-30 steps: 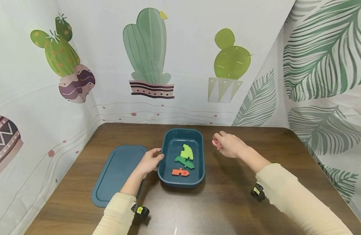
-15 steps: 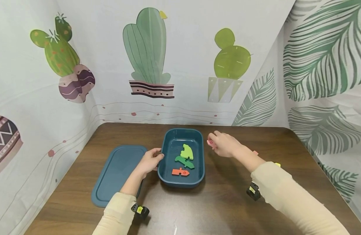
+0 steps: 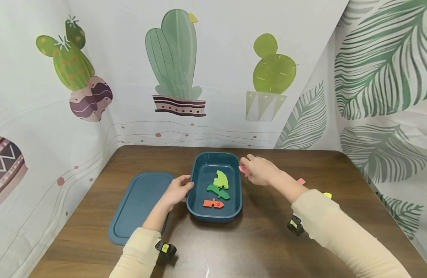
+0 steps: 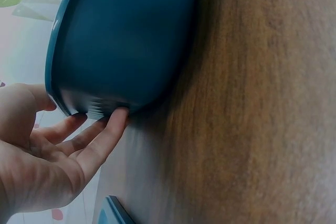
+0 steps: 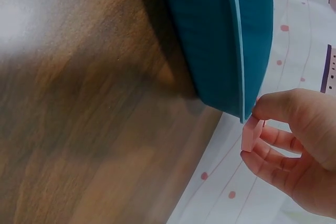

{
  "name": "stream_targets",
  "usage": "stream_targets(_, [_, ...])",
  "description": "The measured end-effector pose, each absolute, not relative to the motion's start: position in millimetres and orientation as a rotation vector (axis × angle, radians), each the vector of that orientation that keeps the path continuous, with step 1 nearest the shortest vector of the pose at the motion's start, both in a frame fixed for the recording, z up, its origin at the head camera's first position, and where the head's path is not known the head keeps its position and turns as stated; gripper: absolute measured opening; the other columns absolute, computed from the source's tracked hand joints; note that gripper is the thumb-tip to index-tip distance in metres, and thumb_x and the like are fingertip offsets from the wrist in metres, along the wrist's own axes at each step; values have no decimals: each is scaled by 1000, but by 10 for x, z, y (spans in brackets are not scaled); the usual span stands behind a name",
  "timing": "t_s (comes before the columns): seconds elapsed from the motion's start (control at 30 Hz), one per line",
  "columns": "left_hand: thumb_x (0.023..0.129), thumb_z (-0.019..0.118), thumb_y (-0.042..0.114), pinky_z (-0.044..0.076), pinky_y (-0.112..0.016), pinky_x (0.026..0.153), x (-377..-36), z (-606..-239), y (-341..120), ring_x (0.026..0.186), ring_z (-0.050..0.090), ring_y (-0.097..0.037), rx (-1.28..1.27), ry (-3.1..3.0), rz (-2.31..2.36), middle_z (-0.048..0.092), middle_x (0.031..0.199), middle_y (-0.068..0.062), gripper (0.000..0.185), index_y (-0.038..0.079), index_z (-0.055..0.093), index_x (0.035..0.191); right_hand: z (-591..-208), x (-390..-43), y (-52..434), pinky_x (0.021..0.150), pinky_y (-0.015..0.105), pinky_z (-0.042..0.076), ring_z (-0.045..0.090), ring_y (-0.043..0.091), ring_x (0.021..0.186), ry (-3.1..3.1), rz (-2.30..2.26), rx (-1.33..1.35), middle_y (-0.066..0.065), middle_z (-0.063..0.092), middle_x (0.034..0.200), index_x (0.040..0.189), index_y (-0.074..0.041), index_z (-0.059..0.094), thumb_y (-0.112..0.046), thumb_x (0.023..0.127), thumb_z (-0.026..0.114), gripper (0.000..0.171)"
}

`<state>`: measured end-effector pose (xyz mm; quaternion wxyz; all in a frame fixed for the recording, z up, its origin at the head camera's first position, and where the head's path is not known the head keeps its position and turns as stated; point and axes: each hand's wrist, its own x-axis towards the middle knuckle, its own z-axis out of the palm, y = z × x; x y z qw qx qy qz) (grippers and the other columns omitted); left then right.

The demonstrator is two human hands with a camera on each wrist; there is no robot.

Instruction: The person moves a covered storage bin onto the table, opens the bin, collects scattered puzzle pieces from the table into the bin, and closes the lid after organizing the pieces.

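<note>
Cactus- and leaf-printed sheets enclose a dark wooden counter (image 3: pixel 262 235).

Head view: a teal tub (image 3: pixel 235 200) stands mid-counter, its lid (image 3: pixel 137 204) lying flat just to its left. Inside lie a light green piece (image 3: pixel 221 180), a dark green piece (image 3: pixel 218 192) and an orange piece (image 3: pixel 213 203). The left hand (image 3: pixel 178 190) rests against the tub's left wall. The right hand (image 3: pixel 259 170) pinches a pink piece (image 3: pixel 242 168) at the tub's far right rim. Two more small pieces, pink (image 3: pixel 301 181) and yellow (image 3: pixel 327 195), lie on the counter to the right.

Left wrist view: the fingers (image 4: pixel 102 140) are straight, tips touching under the tub's rim (image 4: pixel 58 85); nothing is clasped.

Right wrist view: thumb and fingers (image 5: pixel 270 153) grip the pink piece (image 5: pixel 251 134), which sits at, perhaps touching, the rim (image 5: pixel 237 51).

Judgement: the piece should clear the rim fully and be let go low over bare tub floor, while the left hand keeps the tub steady.
</note>
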<state>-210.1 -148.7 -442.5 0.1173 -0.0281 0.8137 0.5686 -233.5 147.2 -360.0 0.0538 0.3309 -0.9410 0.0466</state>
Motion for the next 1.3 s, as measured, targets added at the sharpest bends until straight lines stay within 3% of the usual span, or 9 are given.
stream_targets(1.3, [93,52,18,56,-40,68,-2072,-4397,-1471,91,62,-26,-86,2372,1667,54,124,-17,43,4,45,133,-3589,-2120,1047,66,27,49,52,18,72,-2852,109,1223,5,52,88,104,-9,54,-10,76,69,32])
